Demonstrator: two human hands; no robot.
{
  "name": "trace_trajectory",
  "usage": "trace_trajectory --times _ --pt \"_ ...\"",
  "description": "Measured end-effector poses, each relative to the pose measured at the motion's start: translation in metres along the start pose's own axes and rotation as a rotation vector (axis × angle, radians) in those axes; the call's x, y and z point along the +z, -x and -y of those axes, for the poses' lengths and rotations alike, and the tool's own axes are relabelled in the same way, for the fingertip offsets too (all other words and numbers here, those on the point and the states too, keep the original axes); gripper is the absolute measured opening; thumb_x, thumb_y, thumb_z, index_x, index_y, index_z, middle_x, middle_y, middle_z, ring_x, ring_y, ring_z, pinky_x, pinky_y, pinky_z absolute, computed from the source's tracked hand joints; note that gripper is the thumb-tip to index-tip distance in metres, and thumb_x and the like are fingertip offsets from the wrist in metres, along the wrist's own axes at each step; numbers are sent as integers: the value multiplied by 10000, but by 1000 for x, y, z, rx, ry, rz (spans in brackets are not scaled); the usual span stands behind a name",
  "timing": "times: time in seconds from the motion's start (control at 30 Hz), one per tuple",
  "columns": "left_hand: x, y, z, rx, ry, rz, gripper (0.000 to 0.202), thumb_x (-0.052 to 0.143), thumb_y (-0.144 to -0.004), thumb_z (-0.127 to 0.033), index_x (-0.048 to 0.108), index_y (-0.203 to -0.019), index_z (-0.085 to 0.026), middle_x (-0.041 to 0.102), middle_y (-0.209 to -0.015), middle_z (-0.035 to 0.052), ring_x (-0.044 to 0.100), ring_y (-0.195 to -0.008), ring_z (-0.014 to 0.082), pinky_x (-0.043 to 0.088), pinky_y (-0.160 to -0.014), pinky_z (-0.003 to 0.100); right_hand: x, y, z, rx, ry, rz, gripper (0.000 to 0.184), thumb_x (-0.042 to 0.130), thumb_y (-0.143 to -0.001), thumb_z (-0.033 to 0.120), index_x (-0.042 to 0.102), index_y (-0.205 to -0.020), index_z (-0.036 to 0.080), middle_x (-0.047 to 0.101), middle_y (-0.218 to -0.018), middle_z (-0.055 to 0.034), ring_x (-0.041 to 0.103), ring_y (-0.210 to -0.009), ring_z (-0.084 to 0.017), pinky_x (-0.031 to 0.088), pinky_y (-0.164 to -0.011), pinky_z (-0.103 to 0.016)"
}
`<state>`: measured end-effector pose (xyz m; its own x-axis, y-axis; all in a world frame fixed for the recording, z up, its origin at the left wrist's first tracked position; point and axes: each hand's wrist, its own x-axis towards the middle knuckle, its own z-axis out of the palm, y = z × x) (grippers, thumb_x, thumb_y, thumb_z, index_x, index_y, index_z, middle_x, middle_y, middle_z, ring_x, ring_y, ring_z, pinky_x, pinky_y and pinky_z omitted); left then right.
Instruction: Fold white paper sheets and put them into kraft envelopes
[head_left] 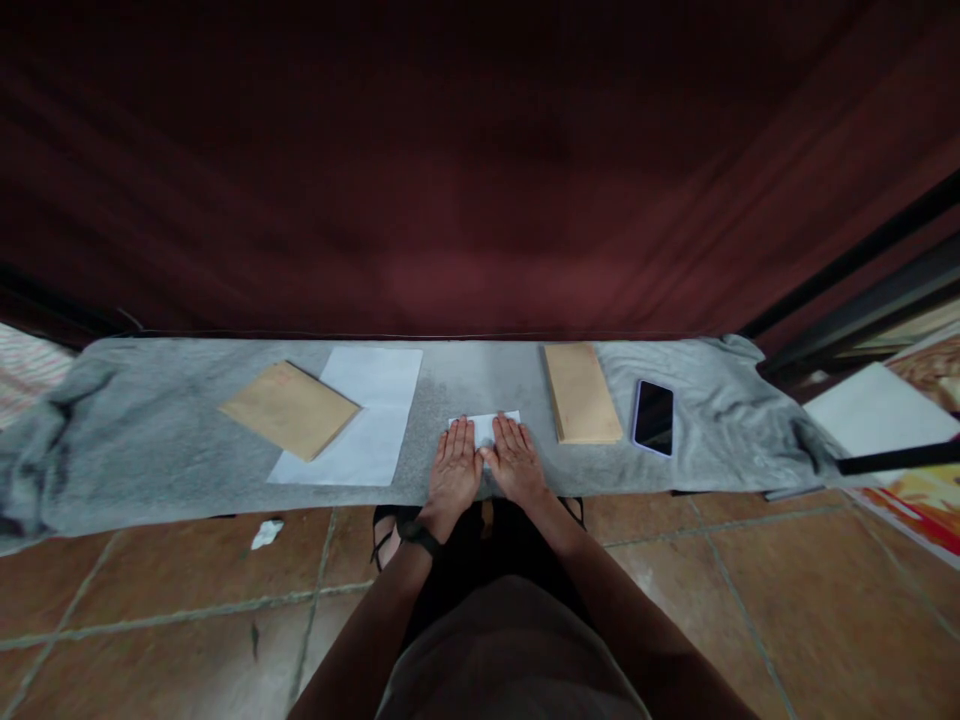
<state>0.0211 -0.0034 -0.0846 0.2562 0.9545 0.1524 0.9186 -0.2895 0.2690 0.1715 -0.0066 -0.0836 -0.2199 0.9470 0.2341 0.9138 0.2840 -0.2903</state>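
Observation:
A small white piece of paper (484,428), which looks folded, lies on the grey cloth at the front middle. My left hand (456,465) rests flat on its left part, fingers stretched out and pointing away from me. My right hand (515,462) lies flat on its right part in the same way. The two thumbs meet near the paper's middle. Much of the paper is hidden under both hands. To the right of my right hand is a stack of brown envelopes (582,393).
Grey cloth (480,375) covers the narrow table. On the left, a brown envelope (289,408) overlaps white sheets (375,415). A phone (653,418) lies right of the stack. A dark red curtain (480,200) hangs behind; a paper scrap (266,534) is on the tiled floor.

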Motion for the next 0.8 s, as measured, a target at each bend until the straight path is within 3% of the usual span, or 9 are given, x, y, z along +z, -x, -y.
trace_trajectory --times 0.3,0.47,0.63,0.8 --pt "-8 6 17 -52 12 -45 603 300 -1021 -345 339 -1544 -47 353 -1607 197 238 -1535 295 241 -1235 537 3 4 -9 75 32 -64 644 427 -1040 400 327 -1550 19 363 -1582 -253 342 -1486 -332 303 -1196 -542" --pt "-6 5 1 -63 9 -86 616 323 -1017 -339 302 -1559 -48 353 -1604 203 231 -1535 307 202 -1241 573 4 5 -10 87 54 -84 662 419 -1038 426 324 -1553 21 377 -1578 -247 364 -1471 -341 300 -1193 -537" --pt "0 9 -19 54 41 -12 586 307 -1021 -304 306 -1570 -97 355 -1617 148 234 -1539 246 212 -1259 491 4 5 -9 94 67 -74 605 391 -1045 360 345 -1545 24 355 -1592 -241 342 -1483 -333 284 -1196 -538" --pt "0 8 -15 31 27 -9 608 314 -1023 -347 302 -1568 -77 337 -1623 166 228 -1540 260 221 -1253 481 1 4 -8 104 76 -57 597 397 -1041 348 367 -1528 4 358 -1587 -249 350 -1476 -341 283 -1196 -538"
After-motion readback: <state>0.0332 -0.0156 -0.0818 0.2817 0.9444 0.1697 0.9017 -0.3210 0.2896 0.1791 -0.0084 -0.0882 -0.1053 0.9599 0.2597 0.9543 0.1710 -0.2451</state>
